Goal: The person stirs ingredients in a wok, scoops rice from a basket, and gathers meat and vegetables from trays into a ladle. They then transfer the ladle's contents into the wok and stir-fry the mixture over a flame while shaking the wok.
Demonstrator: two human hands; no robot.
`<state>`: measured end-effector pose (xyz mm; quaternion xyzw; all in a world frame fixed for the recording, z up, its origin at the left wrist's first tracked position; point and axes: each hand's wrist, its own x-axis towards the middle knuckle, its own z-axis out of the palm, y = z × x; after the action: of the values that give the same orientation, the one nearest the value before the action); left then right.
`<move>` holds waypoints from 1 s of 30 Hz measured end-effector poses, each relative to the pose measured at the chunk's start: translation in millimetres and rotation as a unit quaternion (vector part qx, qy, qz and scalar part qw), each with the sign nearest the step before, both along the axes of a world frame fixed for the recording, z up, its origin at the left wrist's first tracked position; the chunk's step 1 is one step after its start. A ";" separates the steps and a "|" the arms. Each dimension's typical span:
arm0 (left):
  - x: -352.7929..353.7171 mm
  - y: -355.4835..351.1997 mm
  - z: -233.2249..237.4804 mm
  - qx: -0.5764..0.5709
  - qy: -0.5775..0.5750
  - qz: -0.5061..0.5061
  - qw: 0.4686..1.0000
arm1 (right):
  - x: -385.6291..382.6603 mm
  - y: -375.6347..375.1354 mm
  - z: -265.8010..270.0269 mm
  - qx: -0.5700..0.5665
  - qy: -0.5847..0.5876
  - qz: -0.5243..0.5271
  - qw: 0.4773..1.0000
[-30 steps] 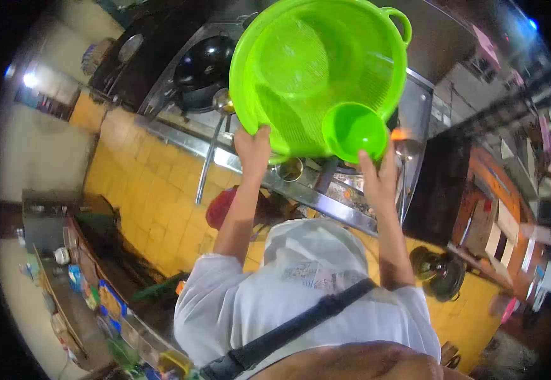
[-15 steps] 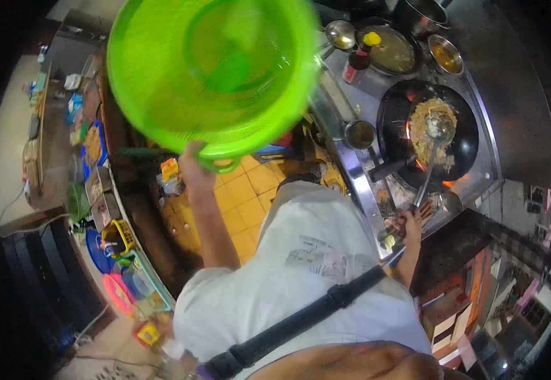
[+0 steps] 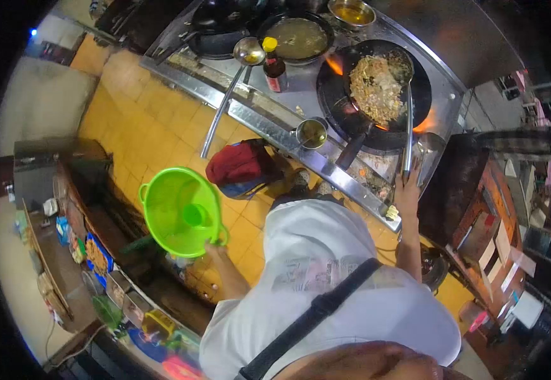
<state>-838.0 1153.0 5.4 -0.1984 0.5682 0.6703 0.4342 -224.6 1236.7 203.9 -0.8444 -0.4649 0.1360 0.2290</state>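
My left hand (image 3: pixel 214 249) is closed on a handle of a bright green plastic colander (image 3: pixel 173 190), which it holds out to the left above the floor. A darker green round shape (image 3: pixel 194 215) shows at the colander's bottom. My right hand (image 3: pixel 407 187) is at the end of a long metal ladle's handle (image 3: pixel 409 133), its fingers round or along it. The ladle's bowl rests in a black wok (image 3: pixel 424 95), against fried food (image 3: pixel 376 88) that looks like rice or noodles. Flames show round the wok's edge.
On the steel stove counter (image 3: pixel 206 92) stand a yellow-capped sauce bottle (image 3: pixel 275 73), a metal cup (image 3: pixel 312 133) and a pan of cloudy liquid (image 3: pixel 297 38). A second ladle (image 3: pixel 225 107) juts over the counter's edge. A red cloth-like item (image 3: pixel 242 161) is below the counter.
My left hand has lowered the colander away from the camera. The view has turned. The ladle's bowl has moved from the food's middle to its far right side.
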 end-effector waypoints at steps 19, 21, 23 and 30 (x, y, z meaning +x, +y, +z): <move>66.0 53.8 -77.8 0.042 -0.164 -0.328 0.930 | -5.9 22.0 12.9 -0.098 0.065 -0.066 0.991; 86.0 55.9 -59.5 -0.046 -0.073 -0.260 0.962 | -16.0 26.8 36.6 -0.130 0.144 -0.064 0.979; 68.3 60.0 -81.8 -0.100 -0.104 -0.274 0.951 | -25.5 21.9 20.9 -0.120 0.339 -0.127 0.925; 61.0 53.8 -91.9 -0.103 -0.082 -0.289 0.948 | 1.1 41.0 -37.1 -0.085 0.277 -0.123 0.949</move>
<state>-777.1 1206.8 -86.4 -0.1240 0.6296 0.4351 0.6316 -223.5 1277.7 166.8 -0.8402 -0.2625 0.3746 0.2913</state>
